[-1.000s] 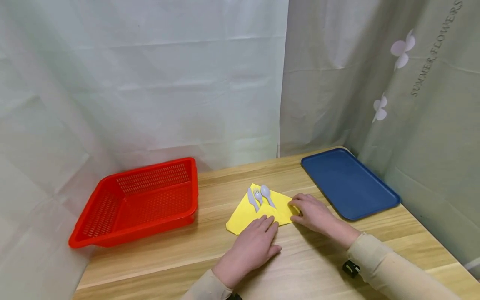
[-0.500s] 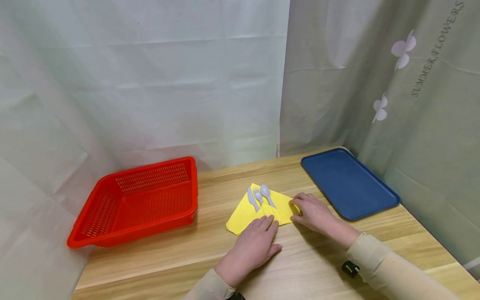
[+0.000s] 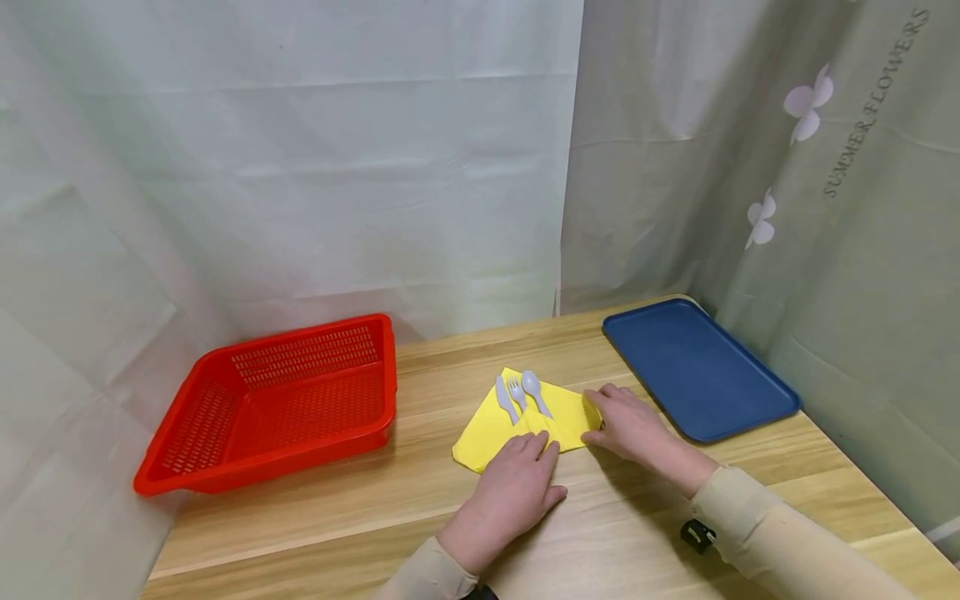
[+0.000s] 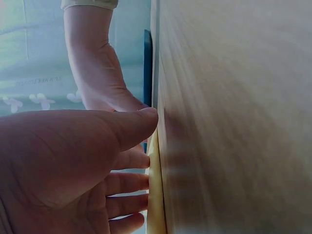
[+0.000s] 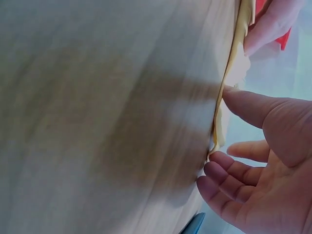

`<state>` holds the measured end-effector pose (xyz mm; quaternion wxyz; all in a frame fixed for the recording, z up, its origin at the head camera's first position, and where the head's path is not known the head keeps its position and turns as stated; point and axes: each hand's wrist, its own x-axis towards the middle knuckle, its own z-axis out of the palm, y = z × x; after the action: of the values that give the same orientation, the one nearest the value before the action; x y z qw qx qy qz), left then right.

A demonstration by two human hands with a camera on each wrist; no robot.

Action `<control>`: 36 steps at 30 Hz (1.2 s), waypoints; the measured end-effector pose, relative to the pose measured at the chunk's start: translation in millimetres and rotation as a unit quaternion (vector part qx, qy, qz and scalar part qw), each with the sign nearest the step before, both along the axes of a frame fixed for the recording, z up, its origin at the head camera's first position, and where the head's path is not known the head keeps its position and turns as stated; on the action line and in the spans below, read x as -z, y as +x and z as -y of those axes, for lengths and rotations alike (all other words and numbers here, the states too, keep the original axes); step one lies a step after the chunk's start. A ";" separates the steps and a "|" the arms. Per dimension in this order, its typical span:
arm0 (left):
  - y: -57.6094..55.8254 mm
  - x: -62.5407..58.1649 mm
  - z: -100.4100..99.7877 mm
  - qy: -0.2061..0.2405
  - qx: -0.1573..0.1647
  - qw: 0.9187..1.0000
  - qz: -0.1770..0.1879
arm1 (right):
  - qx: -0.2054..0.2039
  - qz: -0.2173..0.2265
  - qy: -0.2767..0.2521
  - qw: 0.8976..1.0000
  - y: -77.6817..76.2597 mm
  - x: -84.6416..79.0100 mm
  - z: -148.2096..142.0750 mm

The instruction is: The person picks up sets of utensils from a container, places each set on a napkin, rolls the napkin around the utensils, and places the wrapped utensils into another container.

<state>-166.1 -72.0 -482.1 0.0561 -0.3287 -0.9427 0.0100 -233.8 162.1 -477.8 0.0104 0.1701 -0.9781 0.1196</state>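
A folded yellow napkin (image 3: pixel 480 437) lies on the wooden table. A pale plastic knife (image 3: pixel 504 400), a fork (image 3: pixel 516 390) and a spoon (image 3: pixel 533 390) lie side by side on it, their lower ends covered by a fold. My left hand (image 3: pixel 517 483) rests flat with straight fingertips on the napkin's near edge; in the left wrist view its fingers (image 4: pixel 127 183) touch the yellow layer. At the napkin's right corner, my right hand (image 3: pixel 630 423) holds the slightly raised edge between thumb and fingers. In the right wrist view the thumb (image 5: pixel 248 105) lies against that edge.
A red perforated basket (image 3: pixel 300 454) stands to the left on the table. At the back right lies a blue tray (image 3: pixel 701 367), close to the right forearm. Pale curtains (image 3: pixel 360 167) hang behind and on both sides.
The napkin's right corner has lifted and turned a little inward under my right fingers. My left hand has hardly moved, and the cutlery lies where it was.
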 end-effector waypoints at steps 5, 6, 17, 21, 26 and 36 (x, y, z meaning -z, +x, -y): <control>-0.2 0.2 -1.1 -0.004 0.002 1.000 -0.008 | 0.010 0.029 -0.008 0.999 -5.8 -2.9 0.6; -0.2 0.2 -1.2 -0.004 0.002 1.000 -0.008 | 0.011 0.035 -0.009 0.999 -7.1 -3.6 0.7; 1.4 -1.2 -1.4 -0.011 0.002 1.000 -0.020 | -0.001 0.104 -0.052 0.993 -16.9 -12.0 2.4; -0.5 1.3 -1.2 -0.012 0.005 1.000 -0.019 | -0.001 0.136 -0.101 0.986 -19.0 -12.9 0.7; -2.2 2.1 -1.5 -0.011 0.005 1.000 -0.017 | 0.018 0.166 -0.158 0.973 -17.7 -14.7 0.0; -3.3 2.7 -1.9 -0.016 0.006 1.000 -0.020 | 0.029 0.207 -0.223 0.952 -9.7 -16.8 -3.4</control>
<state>-169.5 -70.1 -484.8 0.0700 -0.3349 -0.9391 0.0317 -243.5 165.5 -461.0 -0.1506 0.1066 -0.9116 0.3673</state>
